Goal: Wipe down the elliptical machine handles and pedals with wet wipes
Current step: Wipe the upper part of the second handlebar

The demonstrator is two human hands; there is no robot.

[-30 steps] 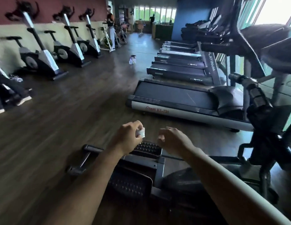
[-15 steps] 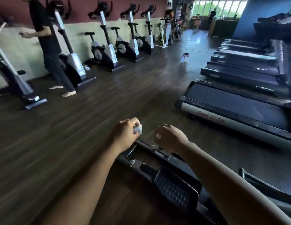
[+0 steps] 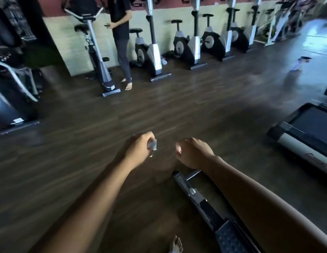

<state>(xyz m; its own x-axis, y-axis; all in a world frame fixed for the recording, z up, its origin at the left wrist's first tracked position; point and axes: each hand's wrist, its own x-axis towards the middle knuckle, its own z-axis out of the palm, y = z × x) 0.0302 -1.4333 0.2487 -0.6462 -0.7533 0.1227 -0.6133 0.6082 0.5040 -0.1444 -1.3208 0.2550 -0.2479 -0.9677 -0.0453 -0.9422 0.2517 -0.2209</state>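
Elliptical machine [image 3: 191,190]: only its low rail and one studded pedal [image 3: 230,236] show, at the near right, running out from under the right forearm. The handles are out of view. Across the wide dark wood floor [image 3: 67,161], a treadmill [image 3: 303,137] lies at the right edge. A row of exercise bikes [image 3: 153,52] lines the far wall, and a person [image 3: 122,42] stands among them.

Both hands are held out over the floor, near each other but apart, and neither touches the machine. The left hand [image 3: 139,149] pinches a small crumpled wet wipe [image 3: 153,144] in its fingertips. The right hand [image 3: 194,152] is curled with its back up and its palm hidden, so I cannot tell whether it holds anything.

No surface is being wiped at this moment. The wipe looks used, so some wiping is probably done, but no surface shows which parts are clean. I judge the pedal just beside the right arm the likeliest surface left.
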